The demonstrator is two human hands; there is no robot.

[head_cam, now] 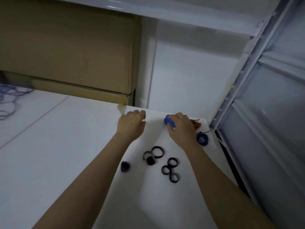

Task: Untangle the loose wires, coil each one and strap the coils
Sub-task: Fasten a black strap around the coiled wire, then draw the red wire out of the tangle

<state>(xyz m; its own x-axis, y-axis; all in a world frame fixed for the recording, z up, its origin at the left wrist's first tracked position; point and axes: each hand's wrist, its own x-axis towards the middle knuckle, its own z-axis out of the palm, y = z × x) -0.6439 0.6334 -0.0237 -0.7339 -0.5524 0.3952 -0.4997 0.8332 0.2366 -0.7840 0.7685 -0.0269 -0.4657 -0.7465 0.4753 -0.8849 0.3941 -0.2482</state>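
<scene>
My right hand (pixel 181 126) grips a small blue wire coil (pixel 168 120) near the far right of the white table (pixel 66 154). Just right of it lie a red coil (pixel 196 123) and a second blue coil (pixel 202 139) with a dark strap on it. My left hand (pixel 132 123) hovers to the left with loosely curled fingers and holds nothing. Several black strap loops (pixel 157 152) (pixel 171 171) lie between my forearms, with a dark rolled strap (pixel 125 166) beside them. Loose blue wires (pixel 8 96) lie tangled at the far left edge.
A large cardboard box (pixel 69 52) stands at the back of the table on the left. White shelf panels rise behind, and a grey metal rack upright (pixel 244 76) borders the table's right edge.
</scene>
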